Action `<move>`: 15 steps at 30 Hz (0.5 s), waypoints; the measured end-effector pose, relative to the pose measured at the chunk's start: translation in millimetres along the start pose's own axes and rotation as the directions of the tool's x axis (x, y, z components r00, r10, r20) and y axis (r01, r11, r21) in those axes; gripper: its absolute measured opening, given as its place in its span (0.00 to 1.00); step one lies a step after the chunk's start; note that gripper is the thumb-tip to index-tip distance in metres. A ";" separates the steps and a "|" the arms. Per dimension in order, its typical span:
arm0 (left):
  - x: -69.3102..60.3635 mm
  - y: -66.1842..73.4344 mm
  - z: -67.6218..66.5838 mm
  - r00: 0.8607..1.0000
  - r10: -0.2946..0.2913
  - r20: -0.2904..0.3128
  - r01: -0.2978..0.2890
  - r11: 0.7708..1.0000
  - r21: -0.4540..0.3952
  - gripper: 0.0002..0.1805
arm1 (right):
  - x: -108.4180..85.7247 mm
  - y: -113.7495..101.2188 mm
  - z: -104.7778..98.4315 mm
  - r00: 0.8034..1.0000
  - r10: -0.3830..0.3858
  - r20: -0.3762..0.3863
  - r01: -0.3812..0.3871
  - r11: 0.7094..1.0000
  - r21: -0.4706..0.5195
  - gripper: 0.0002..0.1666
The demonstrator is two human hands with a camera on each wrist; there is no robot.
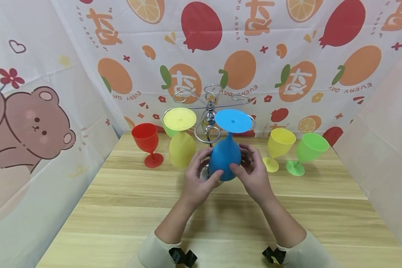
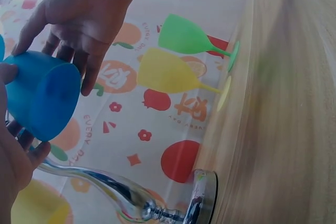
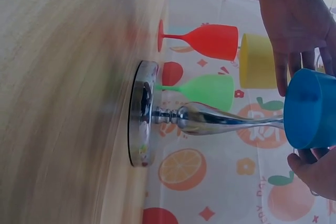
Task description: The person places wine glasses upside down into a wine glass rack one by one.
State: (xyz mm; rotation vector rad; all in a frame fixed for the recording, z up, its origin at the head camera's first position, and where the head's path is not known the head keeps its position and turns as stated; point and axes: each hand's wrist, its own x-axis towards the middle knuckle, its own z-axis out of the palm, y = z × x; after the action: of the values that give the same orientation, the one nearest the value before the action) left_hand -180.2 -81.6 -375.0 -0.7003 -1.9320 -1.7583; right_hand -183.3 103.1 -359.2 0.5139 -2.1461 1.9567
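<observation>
Upside down at the metal cup rack (image 1: 210, 106) is a blue goblet (image 1: 225, 158). Its round foot is up at a ring of the rack, and its open rim faces down. My left hand (image 1: 197, 180) holds the bowl from the left, thumb on the near side. From the right, my right hand (image 1: 254, 178) holds the same bowl, also with its thumb in front. Fingers behind the bowl are partly hidden in the head view. Just left of it, a yellow goblet (image 1: 182, 149) hangs inverted from another ring, clear of the tabletop.
On the wooden table (image 1: 221, 230), a red goblet (image 1: 145, 137) stands at left. Another yellow goblet (image 1: 280, 143) and a green goblet (image 1: 310, 148) stand at right. One more green goblet (image 3: 207, 92) stands behind the rack's base (image 3: 142, 114). Printed cloth (image 1: 201, 26) rises behind.
</observation>
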 end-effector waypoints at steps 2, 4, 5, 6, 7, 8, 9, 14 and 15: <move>0.8 0.7 -0.7 1.000 -0.004 -0.014 0.004 1.000 0.016 0.33 | 1.7 0.2 2.2 1.000 -0.007 -0.010 0.007 1.000 -0.001 0.34; 1.5 1.2 -1.4 1.000 -0.008 -0.023 0.009 1.000 0.029 0.33 | 3.4 -0.2 4.2 1.000 -0.017 -0.016 0.017 1.000 -0.001 0.33; 1.9 1.5 -1.7 1.000 -0.011 -0.026 0.012 0.999 0.035 0.33 | 4.1 -0.3 5.0 1.000 -0.021 -0.018 0.021 1.000 -0.001 0.33; 2.3 1.7 -2.0 1.000 -0.013 -0.028 0.014 0.999 0.040 0.33 | 4.7 -0.7 5.8 0.999 -0.026 -0.020 0.026 1.000 -0.001 0.33; 2.5 1.6 -2.3 0.999 -0.014 -0.030 0.015 0.999 0.045 0.33 | 5.2 -0.9 6.2 0.999 -0.029 -0.020 0.029 1.000 -0.005 0.33; 2.9 1.8 -2.5 0.999 -0.017 -0.031 0.019 0.999 0.047 0.33 | 5.6 -1.1 6.6 0.999 -0.031 -0.020 0.031 0.999 -0.008 0.33; 3.2 2.0 -2.8 0.999 -0.020 -0.033 0.022 0.998 0.050 0.32 | 6.0 -1.5 7.0 0.999 -0.033 -0.019 0.032 0.999 -0.010 0.33; 4.3 2.2 -4.2 0.997 -0.052 -0.050 0.056 0.996 0.067 0.31 | 6.8 -1.0 7.4 0.999 -0.036 -0.007 0.036 0.999 -0.019 0.34; 4.4 1.7 -4.4 0.997 -0.060 -0.051 0.063 0.996 0.070 0.31 | 7.0 -0.7 7.4 0.999 -0.039 -0.004 0.039 0.999 -0.020 0.34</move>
State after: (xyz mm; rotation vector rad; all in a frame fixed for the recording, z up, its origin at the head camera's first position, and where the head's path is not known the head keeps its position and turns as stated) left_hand -182.6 -85.5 -370.6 -0.5730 -1.9924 -1.7160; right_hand -188.8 94.8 -356.8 0.5433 -2.1346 1.9122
